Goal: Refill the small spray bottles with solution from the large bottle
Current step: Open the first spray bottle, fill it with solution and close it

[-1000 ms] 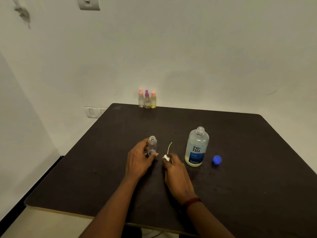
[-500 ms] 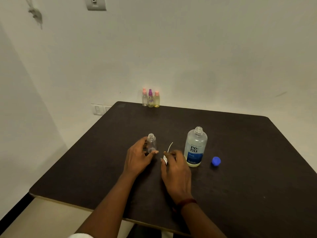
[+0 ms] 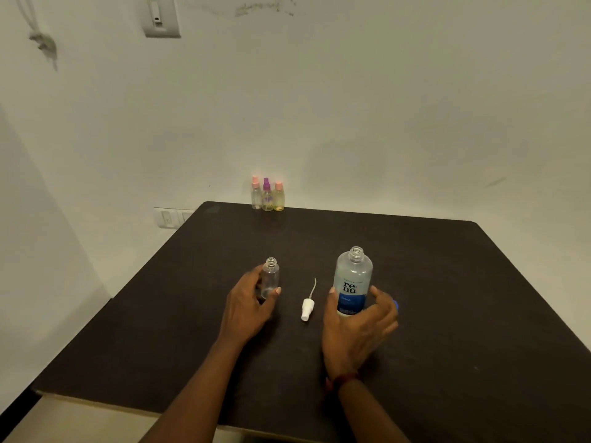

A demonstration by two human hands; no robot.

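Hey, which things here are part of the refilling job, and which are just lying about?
Part of the job:
- open small bottle, held in the left hand
- large bottle, gripped by the right hand
- white spray pump, lying on the table
- blue cap, half hidden
- three capped spray bottles at the far edge

Just there:
- wall switches
- wall fitting high up

On the desk (image 3: 454, 270) the spray pump (image 3: 307, 307) lies between small bottle (image 3: 270, 278) (left) and large bottle (image 3: 353, 279); three spray bottles (image 3: 267, 197) stand behind.
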